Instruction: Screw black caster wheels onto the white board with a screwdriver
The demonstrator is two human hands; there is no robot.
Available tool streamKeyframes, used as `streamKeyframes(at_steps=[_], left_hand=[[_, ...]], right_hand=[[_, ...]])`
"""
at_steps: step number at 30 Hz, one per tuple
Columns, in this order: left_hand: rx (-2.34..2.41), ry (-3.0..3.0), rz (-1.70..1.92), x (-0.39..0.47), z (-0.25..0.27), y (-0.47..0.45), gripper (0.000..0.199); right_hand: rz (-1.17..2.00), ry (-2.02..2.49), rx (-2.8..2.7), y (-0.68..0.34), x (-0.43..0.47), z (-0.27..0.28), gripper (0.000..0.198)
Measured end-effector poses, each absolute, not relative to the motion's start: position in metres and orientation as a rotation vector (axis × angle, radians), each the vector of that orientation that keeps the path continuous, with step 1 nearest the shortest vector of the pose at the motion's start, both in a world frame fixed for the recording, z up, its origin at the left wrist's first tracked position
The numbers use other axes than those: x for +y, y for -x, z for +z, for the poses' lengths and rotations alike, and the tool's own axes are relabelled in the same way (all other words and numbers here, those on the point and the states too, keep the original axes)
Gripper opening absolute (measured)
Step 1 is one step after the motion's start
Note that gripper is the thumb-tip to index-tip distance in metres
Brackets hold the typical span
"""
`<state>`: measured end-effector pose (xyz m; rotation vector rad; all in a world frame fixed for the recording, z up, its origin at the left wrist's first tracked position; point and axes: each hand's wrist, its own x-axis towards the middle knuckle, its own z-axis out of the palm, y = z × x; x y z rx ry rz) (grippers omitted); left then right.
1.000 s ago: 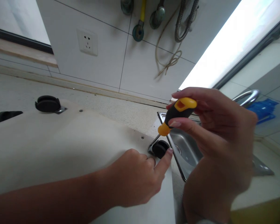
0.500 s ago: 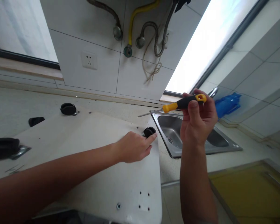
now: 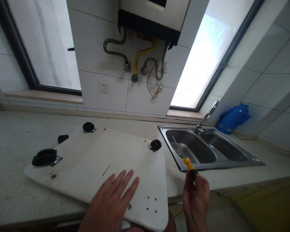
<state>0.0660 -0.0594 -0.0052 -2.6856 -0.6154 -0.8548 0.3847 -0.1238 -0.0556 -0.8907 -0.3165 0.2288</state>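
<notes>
My right hand (image 3: 195,191) grips a screwdriver (image 3: 188,163) with a yellow and black handle, its thin shaft pointing up over the sink. My left hand (image 3: 116,196) lies on the white board (image 3: 130,154) near its front edge, fingers spread. Black caster wheels are fixed to the board: one at the right corner (image 3: 156,145), one at the back (image 3: 88,127) and a larger-looking one at the left (image 3: 45,157). Several small holes show at the board's front right corner, and a screw head (image 3: 130,206) sits beside my left hand.
A double steel sink (image 3: 181,167) with a tap (image 3: 207,114) is set into the counter (image 3: 12,135) on the right. A blue thermos-like jug (image 3: 234,118) leans at the wall. A small black piece (image 3: 62,138) lies behind the board. Hoses hang below a heater (image 3: 152,19).
My left hand has left the right corner caster and now lies flat nearer the front. My right hand has lowered with the screwdriver. The view has tilted up, showing the heater.
</notes>
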Motion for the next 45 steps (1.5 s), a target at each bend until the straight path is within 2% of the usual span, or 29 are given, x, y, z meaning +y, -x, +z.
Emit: streamKeyframes(at_steps=[2, 5, 8, 18, 23, 25, 27, 29, 30, 33, 34, 38, 41, 45], left_hand=[[-0.546, 2.593, -0.831, -0.054, -0.018, -0.051, 0.085], [-0.527, 2.600, -0.781, -0.045, -0.022, -0.050, 0.074], [-0.562, 2.660, -0.795, -0.034, -0.021, -0.062, 0.073], [-0.644, 2.878, -0.734, 0.025, -0.009, -0.092, 0.075], [-0.700, 2.958, -0.689, 0.025, 0.001, -0.098, 0.074], [-0.601, 3.000, -0.744, 0.021, 0.004, -0.090, 0.078], [-0.569, 2.971, -0.943, 0.023, 0.007, -0.071, 0.071], [-0.860, 2.780, -1.271, 0.038, 0.010, -0.038, 0.050], [-1.223, 2.549, -1.457, 0.050, 0.012, -0.019, 0.043], [-1.790, 2.098, -1.578, 0.105, 0.017, 0.046, 0.056], [-1.928, 2.017, -1.557, 0.126, 0.018, 0.066, 0.057], [-2.280, 2.073, -1.261, 0.190, 0.011, 0.117, 0.031], [-2.339, 2.218, -1.040, 0.208, -0.004, 0.124, 0.041], [-2.309, 2.323, -0.964, 0.208, -0.019, 0.119, 0.026]], right_hand=[[0.247, 0.890, -0.288, -0.387, -0.124, -0.065, 0.045], [0.259, 0.871, -0.243, -0.388, -0.115, -0.075, 0.029], [0.275, 0.850, -0.211, -0.385, -0.102, -0.084, 0.017], [0.333, 0.814, -0.078, -0.390, -0.086, -0.092, 0.012], [0.387, 0.815, -0.053, -0.393, -0.085, -0.084, 0.017], [0.399, 0.811, -0.060, -0.393, -0.086, -0.081, 0.026], [0.404, 0.808, -0.073, -0.393, -0.088, -0.079, 0.040], [0.410, 0.803, -0.078, -0.394, -0.090, -0.078, 0.051], [0.413, 0.800, -0.076, -0.394, -0.090, -0.079, 0.054], [0.426, 0.791, -0.047, -0.395, -0.089, -0.080, 0.055], [0.428, 0.789, -0.031, -0.395, -0.089, -0.080, 0.053], [0.439, 0.775, 0.018, -0.392, -0.087, -0.078, 0.031], [0.443, 0.765, 0.041, -0.390, -0.087, -0.076, 0.013], [0.444, 0.768, 0.065, -0.392, -0.085, -0.079, 0.014]])
